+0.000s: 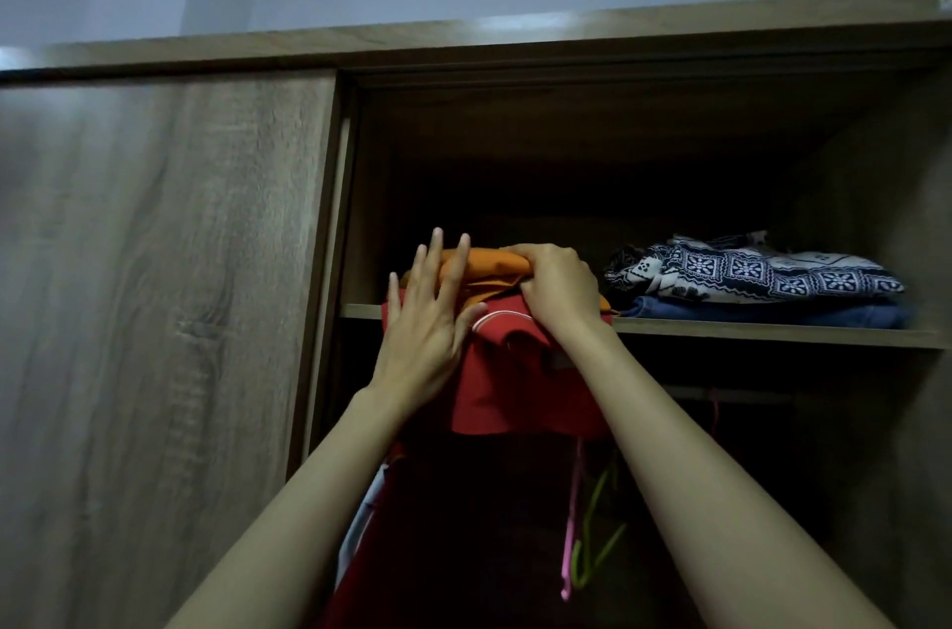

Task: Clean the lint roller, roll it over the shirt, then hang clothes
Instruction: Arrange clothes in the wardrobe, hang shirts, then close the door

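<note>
Both my arms reach up to the upper shelf [772, 332] of an open wooden wardrobe. A folded orange garment [489, 265] lies at the shelf's left end, on top of a red garment [515, 386] that hangs over the shelf edge. My right hand [559, 286] is closed on the orange garment's front fold. My left hand [430, 314] lies flat with fingers spread against the left side of the orange and red garments, gripping nothing. No lint roller is in view.
A folded navy-and-white patterned cloth [752, 270] sits on a folded blue garment [762, 311] at the shelf's right. Below the shelf hang clothes, plus pink [569, 541] and green hangers [597, 515]. The wardrobe's sliding door [154, 293] fills the left.
</note>
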